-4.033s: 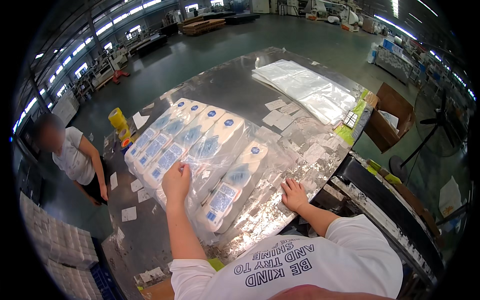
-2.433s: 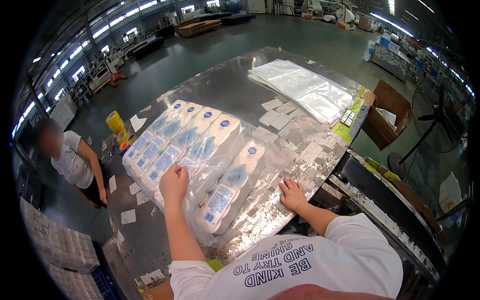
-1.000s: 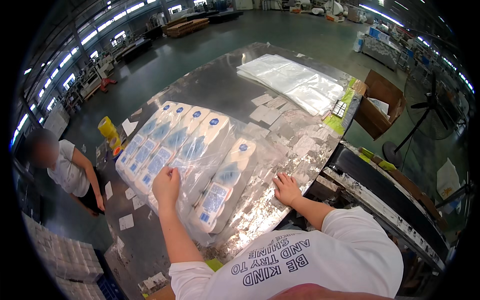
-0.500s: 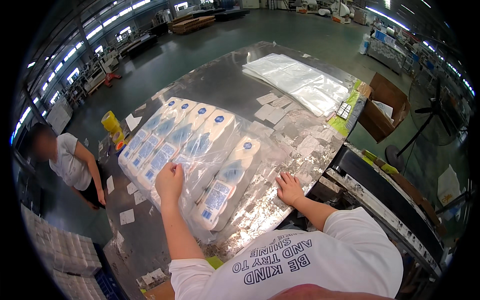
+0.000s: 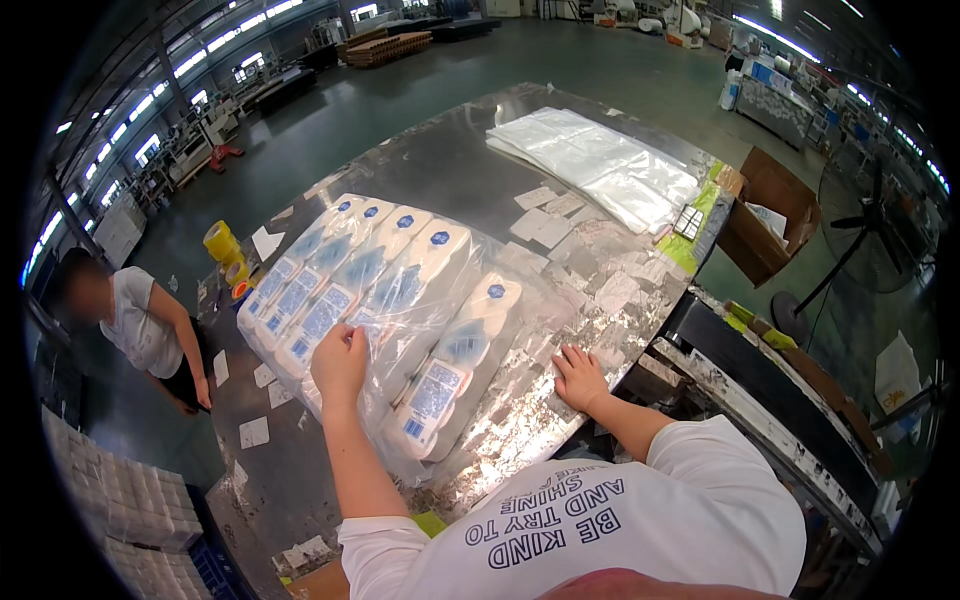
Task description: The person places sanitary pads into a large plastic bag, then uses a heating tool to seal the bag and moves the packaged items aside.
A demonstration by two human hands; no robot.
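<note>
Plastic bag [image 5: 408,345] in left hand [image 5: 340,362], open tabletop [image 5: 435,155] beyond, right hand [image 5: 579,379] near edge [image 5: 640,350]

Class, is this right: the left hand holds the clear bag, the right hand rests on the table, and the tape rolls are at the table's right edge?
No: the head view shows the tape rolls at the left edge of the table. The left hand holds the clear bag and the right hand rests on the table.

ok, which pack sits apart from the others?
The rightmost pack: a gap covered by clear film separates it from the other four packs, which lie close together side by side.
</note>
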